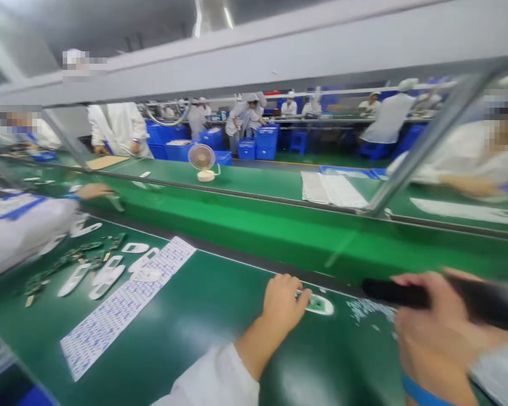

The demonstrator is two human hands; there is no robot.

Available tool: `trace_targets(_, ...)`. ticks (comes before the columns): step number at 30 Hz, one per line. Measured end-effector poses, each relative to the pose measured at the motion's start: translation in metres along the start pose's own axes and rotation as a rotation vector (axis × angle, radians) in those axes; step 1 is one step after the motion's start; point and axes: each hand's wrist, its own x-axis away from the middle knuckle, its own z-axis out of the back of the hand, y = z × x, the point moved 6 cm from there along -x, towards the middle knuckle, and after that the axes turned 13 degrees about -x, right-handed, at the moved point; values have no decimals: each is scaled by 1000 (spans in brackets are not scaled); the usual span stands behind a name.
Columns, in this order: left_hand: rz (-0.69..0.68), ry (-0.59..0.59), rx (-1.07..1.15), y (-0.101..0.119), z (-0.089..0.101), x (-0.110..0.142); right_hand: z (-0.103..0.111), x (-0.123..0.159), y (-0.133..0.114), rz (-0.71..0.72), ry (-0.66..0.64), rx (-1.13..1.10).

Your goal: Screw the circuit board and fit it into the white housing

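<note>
My left hand (283, 301) is over the left end of a white plastic casing (328, 307) with a green circuit board (316, 304) inside it. Its fingers curl down round that end, pressing it to the green bench. At the right, my right hand (434, 316) grips a long black tool (395, 292), blurred by motion; its kind cannot be made out. Beneath the tool's left end lies a scatter of small pale pieces (370, 309).
A sheet of printed labels (129, 304) lies left on the bench (220, 316), near several white casings (108, 272) and loose circuit boards (68, 258). A co-worker's hand (93, 192) reaches in at left. A small fan (202, 160) stands beyond the green belt (237, 217).
</note>
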Motion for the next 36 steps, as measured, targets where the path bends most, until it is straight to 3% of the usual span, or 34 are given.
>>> trace_targets(3,-91,26,-51,-1,4,-3,-28,11,-9,357,-394,266)
trace_targets(5,-198,33,-12,4,5,-1,-35,16,-1,358,-557,340)
trace_targets(9,-370,-31,26,12,0,5,-36,24,16,247,-704,395)
trace_targets(14,-380,-46,51,11,-1,4,-33,28,25,174,-751,431)
trace_targets(36,-412,-53,106,14,-5,6,-28,19,40,95,-812,547)
